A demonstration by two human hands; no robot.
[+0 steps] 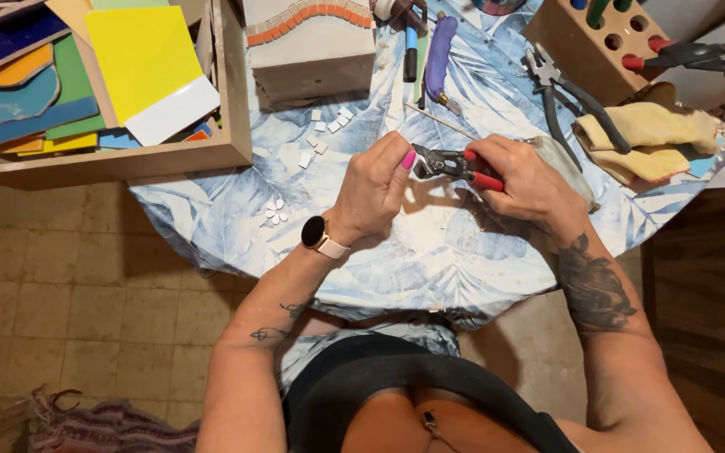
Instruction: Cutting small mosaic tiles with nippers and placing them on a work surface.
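Two hands at work above table (463, 252). Right hand (526, 180) closed round red-handled nippers (451, 164); left hand (375, 189) pinches at nipper head, held piece hidden. Several cut white pieces (329, 122) lie beside concrete block (308, 42); its mosaic band partly laid.

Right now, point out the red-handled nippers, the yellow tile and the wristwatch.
red-handled nippers (451, 164), head view, on the metal jaws' body.
yellow tile (138, 57), head view, middle of its face.
wristwatch (314, 231), head view, on the dark dial.

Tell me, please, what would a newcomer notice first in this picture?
Probably the two hands at centre: the right hand grips red-handled nippers whose jaws meet the left hand. Next, the bright yellow tile in the wooden tray, upper left.
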